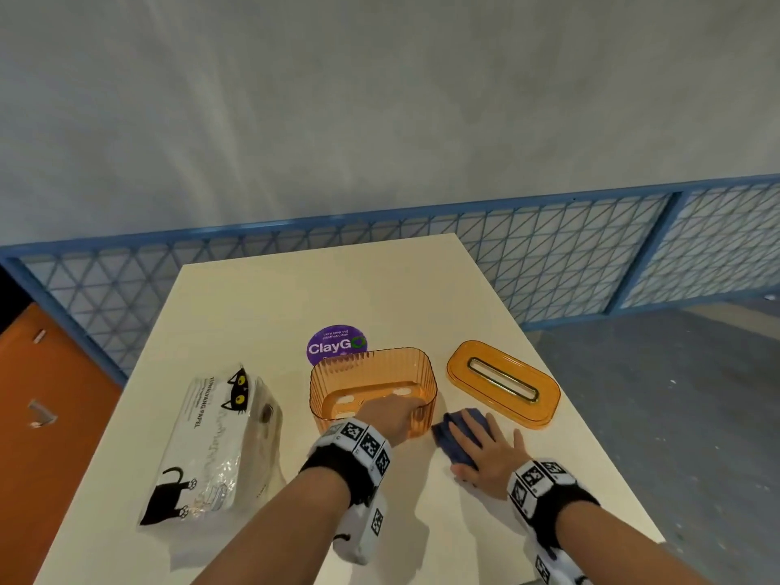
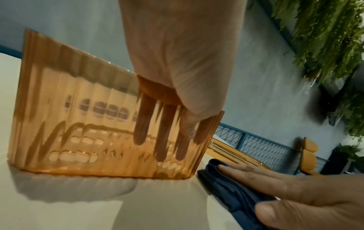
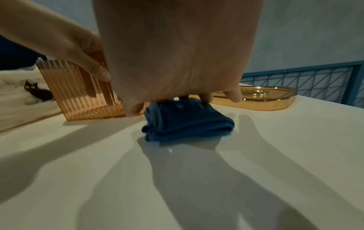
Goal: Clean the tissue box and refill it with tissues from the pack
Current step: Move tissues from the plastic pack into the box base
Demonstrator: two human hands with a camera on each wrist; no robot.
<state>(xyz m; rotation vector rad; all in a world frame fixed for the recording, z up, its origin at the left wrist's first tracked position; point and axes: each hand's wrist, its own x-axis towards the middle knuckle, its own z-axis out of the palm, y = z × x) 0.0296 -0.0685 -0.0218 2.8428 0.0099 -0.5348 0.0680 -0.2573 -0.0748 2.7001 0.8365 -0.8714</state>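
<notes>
Readable text: two items on my tabletop [image 1: 261, 297].
I read "ClayGo" on the purple round sticker [image 1: 336, 345]; "PAPEL" runs along the tissue pack [image 1: 215, 441], remaining print too small.

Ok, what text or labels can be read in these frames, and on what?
"ClayGO": purple round sticker on the table; the small line above it is too blurred to read.
"PAPEL": tissue pack, ending a vertical line; the word before it and the smaller print are unreadable.
Wrist bands: coded squares only, no words.
</notes>
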